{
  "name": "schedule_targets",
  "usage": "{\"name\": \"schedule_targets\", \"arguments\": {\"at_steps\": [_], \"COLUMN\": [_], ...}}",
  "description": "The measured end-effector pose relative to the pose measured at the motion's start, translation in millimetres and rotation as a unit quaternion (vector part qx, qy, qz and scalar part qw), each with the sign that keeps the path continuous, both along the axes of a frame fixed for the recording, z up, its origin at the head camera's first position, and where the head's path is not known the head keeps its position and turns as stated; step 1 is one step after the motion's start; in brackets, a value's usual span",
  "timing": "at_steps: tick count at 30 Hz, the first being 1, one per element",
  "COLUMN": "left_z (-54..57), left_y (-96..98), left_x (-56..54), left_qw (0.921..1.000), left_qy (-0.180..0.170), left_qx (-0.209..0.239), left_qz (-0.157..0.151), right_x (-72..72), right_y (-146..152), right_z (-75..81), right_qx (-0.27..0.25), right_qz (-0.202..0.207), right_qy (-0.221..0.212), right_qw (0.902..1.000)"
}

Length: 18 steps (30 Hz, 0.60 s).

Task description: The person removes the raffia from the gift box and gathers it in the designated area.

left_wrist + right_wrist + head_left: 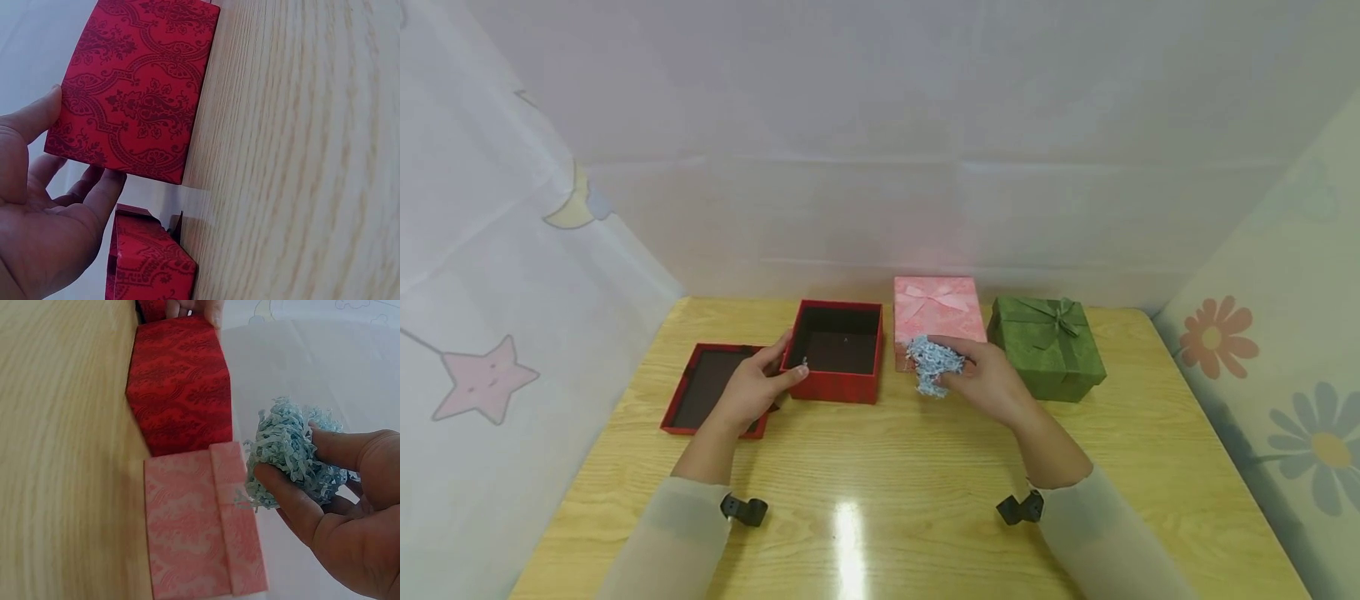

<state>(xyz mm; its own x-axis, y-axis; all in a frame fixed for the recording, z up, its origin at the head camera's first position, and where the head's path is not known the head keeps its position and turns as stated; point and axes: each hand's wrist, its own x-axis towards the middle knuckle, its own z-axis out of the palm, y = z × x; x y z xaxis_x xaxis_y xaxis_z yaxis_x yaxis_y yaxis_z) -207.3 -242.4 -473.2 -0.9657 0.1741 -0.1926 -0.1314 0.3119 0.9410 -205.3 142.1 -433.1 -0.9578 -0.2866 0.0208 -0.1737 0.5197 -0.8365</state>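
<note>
A red patterned gift box [835,387] stands lidless on the table, its dark inside showing in the head view. My left hand [752,387] grips its left front corner, thumb on the near rim and fingers along the left side; the left wrist view shows the thumb and fingertips [114,178] against the red wall. A wad of light blue shredded paper [284,453] is pinched in my right hand [988,379], raised in front of the pink box [936,292]. Strands stick out between thumb and fingers.
The red box's lid [703,383] lies upturned to the left, partly behind my left hand. A green box [1052,358] with a ribbon bow stands right of the pink one. Behind the wooden table [880,483] hangs a pale cloth [880,150].
</note>
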Motion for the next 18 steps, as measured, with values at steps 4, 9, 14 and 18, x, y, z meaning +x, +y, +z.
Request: {"name": "schedule_targets", "arguments": {"at_steps": [4, 9, 14, 18], "left_z": [-1.5, -1.7, -0.2, -1.5], "left_y": [-0.5, -1.7, -0.9, 0.4], "left_x": [1.0, 1.1, 1.3, -0.1], "left_qw": [0.9999, 0.9999, 1.0, 0.9998], "left_qy": [0.005, 0.005, 0.002, 0.003], "left_qx": [-0.016, -0.013, -0.008, -0.018], "left_qz": [0.005, 0.007, 0.005, 0.008], "right_x": [6.0, 13.2, 20.9, 25.7], "right_y": [11, 25, 38, 49], "right_z": [-6.3, -11.7, -14.6, -20.9], "right_qx": [0.008, 0.02, 0.022, 0.039], "right_qz": [-0.007, -0.018, -0.032, -0.043], "right_qy": [-0.002, -0.01, -0.003, 0.015], "right_qw": [0.9999, 0.9996, 0.9992, 0.9982]}}
